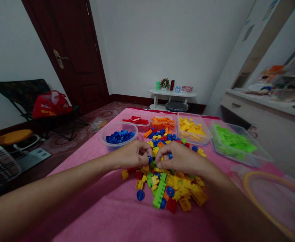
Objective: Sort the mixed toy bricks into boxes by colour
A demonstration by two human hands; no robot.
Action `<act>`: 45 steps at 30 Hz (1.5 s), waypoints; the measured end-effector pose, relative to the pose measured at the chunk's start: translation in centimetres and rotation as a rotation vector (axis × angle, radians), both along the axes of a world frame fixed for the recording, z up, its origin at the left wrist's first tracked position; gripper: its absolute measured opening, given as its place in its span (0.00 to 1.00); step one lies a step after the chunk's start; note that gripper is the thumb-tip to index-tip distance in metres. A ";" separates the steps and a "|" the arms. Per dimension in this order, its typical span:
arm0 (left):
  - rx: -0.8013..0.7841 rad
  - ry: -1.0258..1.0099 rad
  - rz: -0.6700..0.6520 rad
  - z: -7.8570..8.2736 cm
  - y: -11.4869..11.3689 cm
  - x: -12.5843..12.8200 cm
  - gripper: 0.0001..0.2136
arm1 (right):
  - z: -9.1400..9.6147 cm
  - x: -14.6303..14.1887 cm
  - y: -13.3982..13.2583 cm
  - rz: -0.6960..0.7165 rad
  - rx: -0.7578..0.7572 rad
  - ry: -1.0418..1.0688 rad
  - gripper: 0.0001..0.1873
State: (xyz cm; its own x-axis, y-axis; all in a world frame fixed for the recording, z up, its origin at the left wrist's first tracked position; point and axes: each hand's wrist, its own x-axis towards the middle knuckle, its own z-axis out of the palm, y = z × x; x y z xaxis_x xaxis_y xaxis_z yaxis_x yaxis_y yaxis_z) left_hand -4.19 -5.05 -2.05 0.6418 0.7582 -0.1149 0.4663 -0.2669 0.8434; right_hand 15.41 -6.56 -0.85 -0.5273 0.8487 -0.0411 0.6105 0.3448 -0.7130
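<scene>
A heap of mixed toy bricks [167, 188] in yellow, green, blue and red lies on the pink tablecloth [107, 208]. Over the heap my left hand [131, 155] is closed, pinching a small blue piece [150, 159] at its fingertips. My right hand [179, 158] is closed too, with another small blue brick [170, 155] between its fingers. The two hands meet fingertip to fingertip in the middle. A blue wheel [140, 195] lies loose at the heap's near left edge.
Behind the heap stand clear tubs sorted by colour: blue bricks [119, 136], red [136, 120], orange [163, 122], yellow [192, 129] and green [231, 141]. A clear lid with a yellow rim [270, 195] lies at the right. A chair, a door and a small white table stand beyond.
</scene>
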 end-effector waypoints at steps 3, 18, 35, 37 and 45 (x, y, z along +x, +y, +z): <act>-0.333 0.000 -0.086 0.2 -0.2 -1.7 0.09 | -0.3 -0.9 -1.1 0.007 0.183 -0.408 0.13; 0.401 0.462 -0.200 -2.4 -6.5 -1.7 0.09 | -1.4 -2.8 -1.3 -0.092 0.348 -0.632 0.08; -0.707 -0.457 0.247 -1.7 -3.5 0.4 0.07 | -0.3 -0.8 1.4 -0.429 -0.837 1.400 0.12; -0.926 -0.619 0.303 -1.8 -3.1 1.4 0.07 | -0.1 -1.3 1.1 -0.461 -0.790 1.419 0.14; -1.285 -0.967 0.180 -2.7 -1.7 5.7 0.17 | 0.3 -3.2 -0.6 -0.433 -0.316 1.189 0.22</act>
State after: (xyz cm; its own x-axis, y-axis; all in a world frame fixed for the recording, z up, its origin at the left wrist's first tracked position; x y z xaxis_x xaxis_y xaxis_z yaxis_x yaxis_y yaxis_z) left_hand 1.55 -6.77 -4.80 0.7653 0.5547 -0.3264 -0.3986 0.8067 0.4363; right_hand 12.24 -7.19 -0.52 -0.0668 0.9973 0.0309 -0.4283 -0.0007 -0.9036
